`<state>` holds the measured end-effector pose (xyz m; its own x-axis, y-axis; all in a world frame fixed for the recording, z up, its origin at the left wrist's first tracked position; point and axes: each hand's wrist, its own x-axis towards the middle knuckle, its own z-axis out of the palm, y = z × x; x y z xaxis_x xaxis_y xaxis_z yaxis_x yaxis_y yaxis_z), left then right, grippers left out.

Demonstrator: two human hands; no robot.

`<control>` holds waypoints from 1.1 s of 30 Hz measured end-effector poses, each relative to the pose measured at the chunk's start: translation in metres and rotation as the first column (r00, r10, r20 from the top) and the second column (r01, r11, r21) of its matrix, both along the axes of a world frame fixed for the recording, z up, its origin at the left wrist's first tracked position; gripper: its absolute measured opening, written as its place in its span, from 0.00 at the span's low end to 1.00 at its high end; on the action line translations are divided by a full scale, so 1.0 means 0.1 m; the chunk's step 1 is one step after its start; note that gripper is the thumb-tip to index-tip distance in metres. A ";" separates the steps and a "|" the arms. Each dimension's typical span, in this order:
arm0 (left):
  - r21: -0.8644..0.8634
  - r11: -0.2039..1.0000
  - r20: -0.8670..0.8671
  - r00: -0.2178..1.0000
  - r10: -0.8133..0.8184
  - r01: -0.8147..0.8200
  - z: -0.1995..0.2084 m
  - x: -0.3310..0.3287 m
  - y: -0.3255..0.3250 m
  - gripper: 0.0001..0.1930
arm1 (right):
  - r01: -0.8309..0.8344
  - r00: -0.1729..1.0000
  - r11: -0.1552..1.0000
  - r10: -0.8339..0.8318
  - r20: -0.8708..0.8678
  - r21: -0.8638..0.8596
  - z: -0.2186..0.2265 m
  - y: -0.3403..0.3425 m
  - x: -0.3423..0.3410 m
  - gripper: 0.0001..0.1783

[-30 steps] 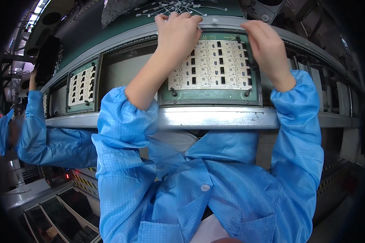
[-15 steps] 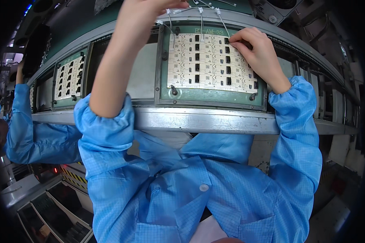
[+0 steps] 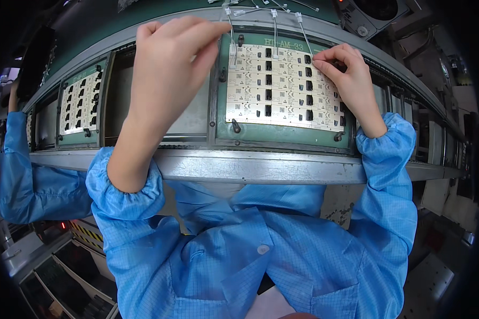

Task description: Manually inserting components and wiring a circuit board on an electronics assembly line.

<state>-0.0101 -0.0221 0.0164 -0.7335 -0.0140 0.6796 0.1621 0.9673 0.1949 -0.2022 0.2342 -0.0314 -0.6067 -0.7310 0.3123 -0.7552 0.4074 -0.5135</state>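
Observation:
A panel of white circuit boards (image 3: 285, 114) with black connectors lies in a green fixture plate (image 3: 282, 133). Three short cables with white plugs reach over its far edge: a left cable (image 3: 231, 26), a middle cable (image 3: 275, 32) and a right cable (image 3: 305, 34). My right hand (image 3: 351, 77) pinches the near end of the right cable beside a black connector at the panel's far right. My left hand (image 3: 178, 69) hovers left of the panel, index finger stretched to the left cable and thumb apart below. Nothing shows in its fingers.
More loose cables (image 3: 261, 7) lie beyond the far rail. A second fixture with a similar panel (image 3: 80, 103) stands to the left on the line. The metal front rail (image 3: 261, 166) runs before me. Far left, a co-worker's blue sleeve (image 3: 16, 133) reaches toward the line.
My left hand has come back from the loose cables beyond the panel to beside the left cable. The right hand stays pinched at the right cable. The whole view has shifted slightly.

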 end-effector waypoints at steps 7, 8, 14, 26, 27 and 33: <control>-0.288 0.951 -0.004 0.994 0.112 -0.109 -0.04 0.00 0.09 0.14 | 0.035 0.996 0.999 -0.031 -0.086 0.038 0.07 -0.01 0.08 0.07; -0.291 0.950 -0.007 0.994 0.113 -0.110 -0.03 0.02 0.10 0.14 | 0.004 0.947 0.998 0.018 -0.321 0.070 0.09 0.00 0.13 0.06; -0.346 0.900 -0.155 0.962 0.224 -0.265 -0.03 0.18 0.17 0.14 | -0.031 0.951 0.994 0.061 -0.304 0.103 0.15 0.14 0.25 0.10; -0.193 0.981 0.197 0.979 0.060 -0.022 -0.27 0.22 0.42 0.07 | -0.215 0.753 0.976 0.190 -0.631 0.037 0.36 -0.78 -0.50 0.11; -0.103 0.994 0.234 0.971 0.044 -0.020 -0.27 0.22 0.42 0.06 | -0.222 0.758 0.975 0.189 -0.625 0.026 0.25 -0.89 -0.68 0.11; -0.010 0.998 0.219 0.973 0.069 -0.068 -0.36 0.19 0.42 0.06 | -0.131 0.973 0.991 0.135 -0.188 0.033 0.34 -1.18 -0.62 0.09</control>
<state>0.0084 0.0195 -0.0198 -0.8619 -0.0678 0.5025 0.0490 0.9752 0.2157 -0.2642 0.1167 0.0029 -0.4351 -0.8083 0.3967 -0.8859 0.3056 -0.3490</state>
